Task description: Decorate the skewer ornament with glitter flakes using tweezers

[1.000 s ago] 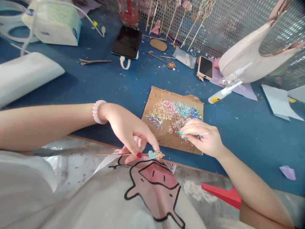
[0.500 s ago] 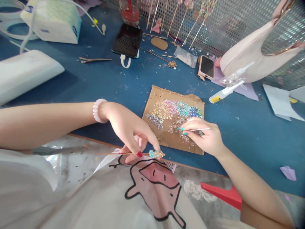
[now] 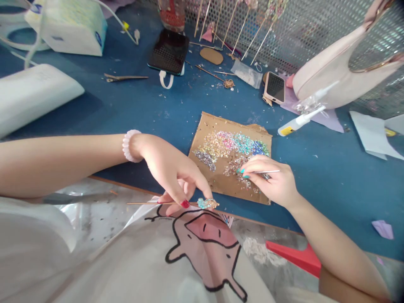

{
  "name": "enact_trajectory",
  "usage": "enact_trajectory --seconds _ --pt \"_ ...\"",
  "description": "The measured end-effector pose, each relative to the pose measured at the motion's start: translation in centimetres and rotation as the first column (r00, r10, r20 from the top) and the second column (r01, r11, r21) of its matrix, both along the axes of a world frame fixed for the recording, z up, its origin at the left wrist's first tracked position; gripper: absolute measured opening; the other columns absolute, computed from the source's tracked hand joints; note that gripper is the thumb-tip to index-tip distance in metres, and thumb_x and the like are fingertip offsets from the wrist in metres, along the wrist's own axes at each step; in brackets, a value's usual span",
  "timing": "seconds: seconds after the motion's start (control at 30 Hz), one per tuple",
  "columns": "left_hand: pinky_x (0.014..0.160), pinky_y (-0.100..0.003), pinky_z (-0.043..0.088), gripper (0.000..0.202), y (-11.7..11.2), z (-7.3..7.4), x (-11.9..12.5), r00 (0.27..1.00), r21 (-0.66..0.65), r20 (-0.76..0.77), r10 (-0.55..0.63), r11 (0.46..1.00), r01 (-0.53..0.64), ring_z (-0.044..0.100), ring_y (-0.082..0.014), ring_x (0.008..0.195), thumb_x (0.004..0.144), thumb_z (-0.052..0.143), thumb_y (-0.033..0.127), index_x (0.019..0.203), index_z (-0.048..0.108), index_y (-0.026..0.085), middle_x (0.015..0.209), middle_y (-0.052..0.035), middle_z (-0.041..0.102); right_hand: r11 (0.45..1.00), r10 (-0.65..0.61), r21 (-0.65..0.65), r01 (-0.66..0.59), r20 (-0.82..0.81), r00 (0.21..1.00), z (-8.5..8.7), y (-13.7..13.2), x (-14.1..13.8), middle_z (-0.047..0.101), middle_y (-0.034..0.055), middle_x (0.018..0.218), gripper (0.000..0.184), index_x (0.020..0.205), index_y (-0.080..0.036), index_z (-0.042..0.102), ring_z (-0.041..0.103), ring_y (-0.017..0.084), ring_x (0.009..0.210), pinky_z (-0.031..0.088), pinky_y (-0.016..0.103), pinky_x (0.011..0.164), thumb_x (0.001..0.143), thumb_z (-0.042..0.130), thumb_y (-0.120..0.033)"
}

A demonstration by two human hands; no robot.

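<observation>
My left hand [image 3: 173, 174] pinches a thin brown stick [image 3: 143, 203] just in front of the table edge. At the stick's right end is a small ornament [image 3: 207, 203] set with turquoise and gold stones. My right hand [image 3: 273, 179] is closed on a slim metal tool [image 3: 265, 171], its fingertips down among the stones; the tool's tip is hidden, so its kind is unclear. Beneath that hand lies a piece of cardboard [image 3: 217, 183] bearing loose rhinestones [image 3: 225, 141] grouped by colour: yellow, pink, turquoise, blue, grey and clear.
A glue bottle [image 3: 295, 125] lies right of the cardboard. Behind are two phones [image 3: 168, 51], [image 3: 275, 87], a hair clip [image 3: 126, 78], a plastic bag [image 3: 248, 73] and several upright sticks against a mesh panel. A white handbag [image 3: 328, 71] leans at the right; a tissue pack [image 3: 69, 29] sits left.
My right hand has shifted very slightly to the right over the clear stones. My left hand holds the stick in the same place.
</observation>
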State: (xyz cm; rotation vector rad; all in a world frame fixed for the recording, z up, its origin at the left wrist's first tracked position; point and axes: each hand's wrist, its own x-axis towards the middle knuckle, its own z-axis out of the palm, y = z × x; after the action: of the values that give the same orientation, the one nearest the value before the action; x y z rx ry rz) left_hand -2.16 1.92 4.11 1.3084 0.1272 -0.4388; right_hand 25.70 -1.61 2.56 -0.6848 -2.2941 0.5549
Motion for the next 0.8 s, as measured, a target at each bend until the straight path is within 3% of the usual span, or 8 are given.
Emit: enact_trajectory --seconds 0.1,0.23,0.33,0.53,0.7,0.8 --pt "0.047 -0.025 0.046 0.055 -0.07 0.18 -0.04 1.0 0.008 0.012 -0.012 1.0 0.012 0.064 -0.0143 0.052 0.08 0.066 0.024 0.131 0.061 0.043 0.073 0.0103 0.074 1.0 0.005 -0.007 -0.005 -0.006 1.0 -0.02 -0.02 0.03 0.076 0.0032 0.079 0.015 0.087 -0.021 0.07 0.07 0.016 0.074 0.058 0.029 0.07 0.089 0.066 -0.007" --pt "0.053 -0.028 0.047 0.062 -0.24 0.49 0.04 0.994 0.103 -0.101 -0.03 0.994 0.04 0.063 -0.0173 0.055 0.082 0.061 0.025 0.142 0.052 0.036 0.074 0.0057 0.074 1.0 0.019 -0.005 -0.019 -0.004 1.0 0.01 -0.01 0.04 0.076 0.0038 0.079 0.015 0.088 -0.021 0.07 0.07 0.016 0.074 0.058 0.029 0.07 0.089 0.066 -0.006" --pt "0.053 -0.031 0.047 0.06 -0.24 0.5 0.15 0.989 0.085 -0.144 -0.029 0.995 0.042 0.063 -0.0195 0.054 0.079 0.065 0.03 0.137 0.057 0.039 0.075 0.0053 0.074 1.0 0.031 0.0 -0.031 -0.003 1.0 0.07 0.01 0.02 0.076 0.0045 0.079 0.014 0.088 -0.021 0.07 0.071 0.017 0.074 0.059 0.03 0.07 0.089 0.066 -0.007" --pt "0.044 -0.028 0.04 0.046 -0.17 0.26 0.19 0.99 0.062 0.082 0.115 0.991 -0.12 0.056 -0.0152 0.045 0.073 0.072 0.029 0.116 0.07 0.045 0.062 0.0115 0.07 0.997 0.08 0.014 -0.08 -0.012 0.997 0.28 0.02 -0.16 0.075 0.0056 0.075 0.012 0.085 -0.019 0.068 0.07 0.017 0.071 0.058 0.031 0.067 0.089 0.067 -0.009" --pt "0.049 -0.027 0.046 0.054 -0.13 -0.11 -0.1 0.998 0.07 0.044 -0.04 0.997 0.036 0.064 -0.015 0.054 0.085 0.063 0.031 0.135 0.056 0.046 0.073 0.0106 0.074 0.996 0.083 0.016 -0.083 0.0 0.997 0.34 0.02 -0.26 0.075 0.0057 0.074 0.012 0.085 -0.019 0.068 0.07 0.017 0.07 0.058 0.031 0.067 0.089 0.066 -0.008" --pt "0.05 -0.028 0.045 0.056 -0.08 -0.24 -0.21 0.999 0.087 0.003 -0.055 0.995 0.054 0.064 -0.0157 0.055 0.086 0.061 0.032 0.139 0.051 0.046 0.076 0.01 0.074 0.997 0.079 0.019 -0.079 0.0 0.997 0.34 0.02 -0.26 0.075 0.0057 0.074 0.012 0.085 -0.019 0.068 0.07 0.017 0.07 0.058 0.031 0.067 0.089 0.066 -0.008"
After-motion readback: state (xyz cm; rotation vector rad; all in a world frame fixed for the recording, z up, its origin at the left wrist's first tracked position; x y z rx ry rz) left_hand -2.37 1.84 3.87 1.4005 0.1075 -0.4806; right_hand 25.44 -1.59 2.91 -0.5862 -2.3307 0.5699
